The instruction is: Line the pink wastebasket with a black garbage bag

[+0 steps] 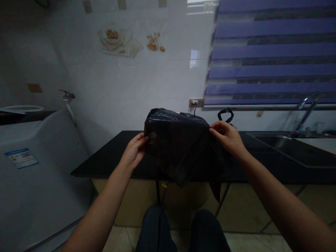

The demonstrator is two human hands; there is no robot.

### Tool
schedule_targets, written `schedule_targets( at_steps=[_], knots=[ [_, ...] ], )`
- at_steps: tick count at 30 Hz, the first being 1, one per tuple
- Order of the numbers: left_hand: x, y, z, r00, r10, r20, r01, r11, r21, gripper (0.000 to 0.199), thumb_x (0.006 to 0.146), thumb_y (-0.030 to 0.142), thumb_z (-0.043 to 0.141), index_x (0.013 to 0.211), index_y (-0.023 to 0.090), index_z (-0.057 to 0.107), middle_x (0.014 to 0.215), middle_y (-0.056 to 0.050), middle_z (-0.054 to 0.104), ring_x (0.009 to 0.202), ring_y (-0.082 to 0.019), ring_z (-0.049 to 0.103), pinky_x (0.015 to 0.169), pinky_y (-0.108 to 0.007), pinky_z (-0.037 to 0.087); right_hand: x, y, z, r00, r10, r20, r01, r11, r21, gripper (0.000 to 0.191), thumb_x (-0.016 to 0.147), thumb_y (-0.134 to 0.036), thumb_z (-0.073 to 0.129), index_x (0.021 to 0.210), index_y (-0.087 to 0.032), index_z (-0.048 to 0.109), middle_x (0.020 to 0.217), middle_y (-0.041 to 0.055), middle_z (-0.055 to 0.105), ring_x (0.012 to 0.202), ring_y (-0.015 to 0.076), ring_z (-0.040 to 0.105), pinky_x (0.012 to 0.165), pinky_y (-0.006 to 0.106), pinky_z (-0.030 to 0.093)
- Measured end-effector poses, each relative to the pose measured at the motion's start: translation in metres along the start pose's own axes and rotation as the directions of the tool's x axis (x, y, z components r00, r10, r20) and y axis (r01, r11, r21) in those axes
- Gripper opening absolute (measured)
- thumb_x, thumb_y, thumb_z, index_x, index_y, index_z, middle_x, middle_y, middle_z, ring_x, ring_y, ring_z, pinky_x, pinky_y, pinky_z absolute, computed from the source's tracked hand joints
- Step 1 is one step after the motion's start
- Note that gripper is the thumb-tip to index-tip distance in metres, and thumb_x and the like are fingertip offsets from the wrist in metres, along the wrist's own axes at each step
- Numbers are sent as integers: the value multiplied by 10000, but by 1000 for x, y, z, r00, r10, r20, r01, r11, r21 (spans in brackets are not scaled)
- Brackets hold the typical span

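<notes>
A black plastic bag (178,143) is stretched between my two hands over the front edge of the dark countertop. My left hand (137,148) pinches the bag's left side near its upper edge. The fingers of my right hand (228,135) are pressed together on its upper right corner. Loose plastic hangs below the counter edge, ending in a pointed tip at the lower right. A black loop (225,114) stands up behind my right hand; I cannot tell whether it belongs to the bag. What lies behind the bag is hidden.
The dark countertop (105,157) runs across, with a sink (283,147) and tap (307,108) at the right. A white washing machine (44,175) stands at the left below a wall tap (67,94). A plug sits in the wall socket (196,102). Cabinets (244,206) lie below.
</notes>
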State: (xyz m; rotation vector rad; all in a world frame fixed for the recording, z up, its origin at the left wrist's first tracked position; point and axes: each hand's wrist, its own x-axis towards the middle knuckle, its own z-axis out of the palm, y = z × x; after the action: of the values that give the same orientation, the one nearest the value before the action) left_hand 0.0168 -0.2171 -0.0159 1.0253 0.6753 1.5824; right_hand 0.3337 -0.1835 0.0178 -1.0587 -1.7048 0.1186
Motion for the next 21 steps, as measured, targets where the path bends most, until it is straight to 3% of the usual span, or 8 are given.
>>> schedule_targets(
  at_steps=[21],
  knots=[
    [-2,0,-6,1000,9,-4,-9,1000,-18,161,659,157,684,815,154,645,723,-4,626,654,-121,562,674,-242,420,-2,6,-1,999,48,5,-49,998,45,268,702,-383,597,812,-138,600,770,47,600,703,121,550,717,275,441]
  ],
)
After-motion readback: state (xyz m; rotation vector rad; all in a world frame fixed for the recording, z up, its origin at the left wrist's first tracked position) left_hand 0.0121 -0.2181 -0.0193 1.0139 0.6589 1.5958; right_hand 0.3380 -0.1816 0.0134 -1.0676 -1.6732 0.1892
